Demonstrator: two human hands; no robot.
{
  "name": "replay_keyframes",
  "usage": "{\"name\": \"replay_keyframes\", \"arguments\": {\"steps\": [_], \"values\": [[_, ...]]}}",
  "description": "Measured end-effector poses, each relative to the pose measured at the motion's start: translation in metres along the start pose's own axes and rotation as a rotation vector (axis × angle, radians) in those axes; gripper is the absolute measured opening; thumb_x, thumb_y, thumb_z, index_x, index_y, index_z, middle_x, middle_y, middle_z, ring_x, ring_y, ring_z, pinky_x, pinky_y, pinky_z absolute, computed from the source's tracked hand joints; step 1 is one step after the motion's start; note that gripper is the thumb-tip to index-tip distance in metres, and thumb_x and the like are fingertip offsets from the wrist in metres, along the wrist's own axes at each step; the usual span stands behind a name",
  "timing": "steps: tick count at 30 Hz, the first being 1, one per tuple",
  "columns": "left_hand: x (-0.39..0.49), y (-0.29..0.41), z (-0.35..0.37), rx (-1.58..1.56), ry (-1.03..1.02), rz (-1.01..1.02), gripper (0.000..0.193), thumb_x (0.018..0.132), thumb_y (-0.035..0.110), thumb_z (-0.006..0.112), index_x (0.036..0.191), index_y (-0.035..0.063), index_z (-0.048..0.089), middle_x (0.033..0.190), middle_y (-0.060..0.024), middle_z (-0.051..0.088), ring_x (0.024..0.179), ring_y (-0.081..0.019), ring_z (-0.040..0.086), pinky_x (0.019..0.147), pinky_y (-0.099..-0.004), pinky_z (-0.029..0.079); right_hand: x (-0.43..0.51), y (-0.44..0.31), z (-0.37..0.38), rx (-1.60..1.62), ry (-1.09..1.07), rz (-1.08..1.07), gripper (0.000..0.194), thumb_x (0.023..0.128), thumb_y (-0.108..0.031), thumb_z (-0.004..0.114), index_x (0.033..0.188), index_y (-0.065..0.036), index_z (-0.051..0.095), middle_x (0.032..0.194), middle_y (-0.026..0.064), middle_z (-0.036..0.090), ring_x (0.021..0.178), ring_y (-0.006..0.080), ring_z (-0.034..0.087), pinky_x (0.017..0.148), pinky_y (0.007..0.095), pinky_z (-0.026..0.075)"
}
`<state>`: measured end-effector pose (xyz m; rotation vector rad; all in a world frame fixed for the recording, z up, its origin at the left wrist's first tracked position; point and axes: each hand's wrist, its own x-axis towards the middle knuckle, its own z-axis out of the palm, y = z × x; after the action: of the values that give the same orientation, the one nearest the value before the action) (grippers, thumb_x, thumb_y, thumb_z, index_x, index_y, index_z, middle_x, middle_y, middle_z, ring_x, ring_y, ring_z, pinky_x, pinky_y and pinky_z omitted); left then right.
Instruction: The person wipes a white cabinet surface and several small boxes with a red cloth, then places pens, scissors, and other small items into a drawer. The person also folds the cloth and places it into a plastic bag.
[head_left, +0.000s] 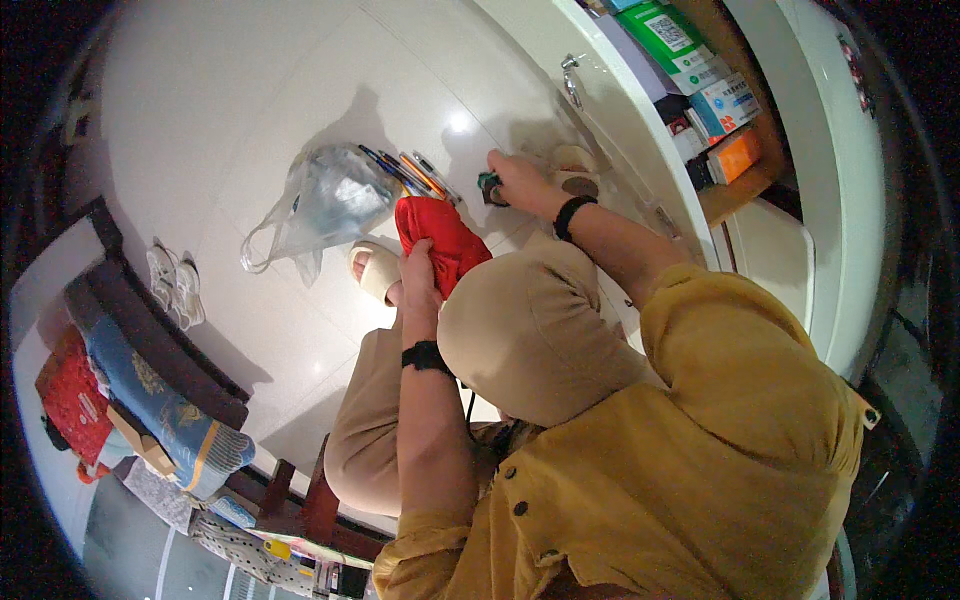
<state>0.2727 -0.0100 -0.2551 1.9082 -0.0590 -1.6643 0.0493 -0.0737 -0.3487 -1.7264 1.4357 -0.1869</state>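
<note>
My left hand (421, 271) grips a red cloth item (442, 238) just in front of my knee. Out to the right, low over the floor, my right hand (519, 182) has its fingers on a small dark and green object (491, 187), too small to identify. Several pens (420, 176) lie side by side on the tiles between the red cloth and a translucent plastic bag (330, 191) with pale contents. A cream slipper (375, 271) is on my foot beside the red cloth.
An open drawer (637, 135) at the right holds several boxes (724, 105) and a green card with a printed code (664, 37). White shoes (176, 283) stand on the floor at the left, near a dark-edged bench with a blue patterned cloth (161, 390). Another slipper (574, 159) shows beyond my right hand.
</note>
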Motion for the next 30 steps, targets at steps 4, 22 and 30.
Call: {"name": "replay_keyframes", "arguments": {"steps": [4, 22, 30], "values": [[0.004, -0.007, -0.002, 0.069, -0.015, 0.006, 0.044, 0.084, 0.017, 0.059, 0.118, -0.0107, 0.055, 0.109, -0.0173, 0.064, 0.094, -0.0271, 0.063, 0.081, -0.0379, 0.052, -0.006, 0.016, -0.019, -0.015, 0.203, 0.343, 0.041, 0.080, -0.007, 0.063, 0.116, -0.001, 0.046, 0.095, 0.0225, 0.064, 0.087, 0.0434, 0.062, 0.079, 0.0496, 0.048], [-0.048, 0.051, 0.016, -0.051, -0.035, 0.076, 0.042, 0.086, 0.020, 0.056, 0.120, -0.0039, 0.055, 0.112, -0.0144, 0.064, 0.100, -0.0278, 0.063, 0.090, -0.0405, 0.050, 0.019, -0.066, -0.071, 0.141, 0.005, 0.181, 0.040, 0.080, -0.023, 0.062, 0.113, 0.001, 0.056, 0.105, 0.0240, 0.064, 0.098, 0.0408, 0.062, 0.084, 0.0451, 0.050], [-0.093, 0.122, 0.022, -0.200, -0.280, 0.346, 0.038, 0.089, 0.016, 0.053, 0.123, -0.0008, 0.051, 0.117, -0.0137, 0.063, 0.105, -0.0292, 0.062, 0.092, -0.0423, 0.051, -0.027, -0.166, -0.229, 0.520, 0.345, -0.300, 0.041, 0.074, -0.028, 0.070, 0.103, 0.000, 0.062, 0.091, 0.0181, 0.067, 0.085, 0.0297, 0.065, 0.075, 0.0396, 0.051]]}}
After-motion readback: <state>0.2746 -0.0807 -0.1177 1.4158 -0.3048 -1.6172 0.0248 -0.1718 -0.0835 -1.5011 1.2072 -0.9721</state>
